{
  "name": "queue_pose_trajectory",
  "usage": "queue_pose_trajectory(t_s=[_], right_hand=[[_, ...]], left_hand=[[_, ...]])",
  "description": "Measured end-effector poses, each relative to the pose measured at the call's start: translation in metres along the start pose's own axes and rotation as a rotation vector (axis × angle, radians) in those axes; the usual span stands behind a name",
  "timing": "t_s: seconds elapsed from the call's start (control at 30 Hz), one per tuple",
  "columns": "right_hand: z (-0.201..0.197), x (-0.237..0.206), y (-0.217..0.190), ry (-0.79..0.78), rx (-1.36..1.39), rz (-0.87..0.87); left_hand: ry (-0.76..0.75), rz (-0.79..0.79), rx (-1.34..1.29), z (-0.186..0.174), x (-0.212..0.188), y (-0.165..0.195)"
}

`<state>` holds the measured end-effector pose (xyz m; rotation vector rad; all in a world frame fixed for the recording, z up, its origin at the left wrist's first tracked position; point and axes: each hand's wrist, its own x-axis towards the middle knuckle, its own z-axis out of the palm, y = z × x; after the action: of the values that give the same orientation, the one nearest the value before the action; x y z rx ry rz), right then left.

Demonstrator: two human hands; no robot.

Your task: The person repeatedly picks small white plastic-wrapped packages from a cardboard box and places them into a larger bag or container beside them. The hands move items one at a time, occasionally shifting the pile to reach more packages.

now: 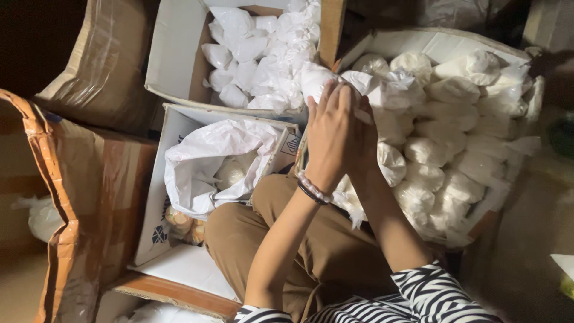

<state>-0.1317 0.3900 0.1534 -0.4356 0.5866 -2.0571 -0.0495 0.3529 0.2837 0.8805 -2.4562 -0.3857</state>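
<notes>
Small white plastic bag (366, 96), knotted, filled with pale powder: pressed between the left hand (327, 139) and the right hand (362, 141), both flat with palms together and fingers up, apparently to squeeze it; it shows just past the fingertips. Held over the near edge of the right carton (439, 43), packed with like bags. Beyond, far carton (173, 57) likewise filled; left, a carton with an open white liner (206, 157); the person's brown trousers (281, 239) nearest.
</notes>
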Motion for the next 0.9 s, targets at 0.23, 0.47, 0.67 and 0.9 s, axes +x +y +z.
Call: queue_pose_trajectory(t_s=[0.23, 0.47, 0.67, 0.9], right_hand=[[-0.01, -0.045, -0.028, 0.138, 0.301, -0.069], [0.007, -0.075, -0.07, 0.146, 0.073, -0.145], [0.016, -0.083, -0.079, 0.03, 0.28, -0.247], [-0.062, -0.085, -0.078, 0.039, 0.223, -0.255]], left_hand=[[-0.056, 0.084, -0.09, 0.007, -0.015, 0.037], [-0.116, 0.192, -0.137, 0.037, -0.027, 0.07], [-0.136, 0.241, -0.26, 0.047, -0.033, 0.09], [-0.174, 0.201, -0.346, 0.067, -0.034, 0.094]])
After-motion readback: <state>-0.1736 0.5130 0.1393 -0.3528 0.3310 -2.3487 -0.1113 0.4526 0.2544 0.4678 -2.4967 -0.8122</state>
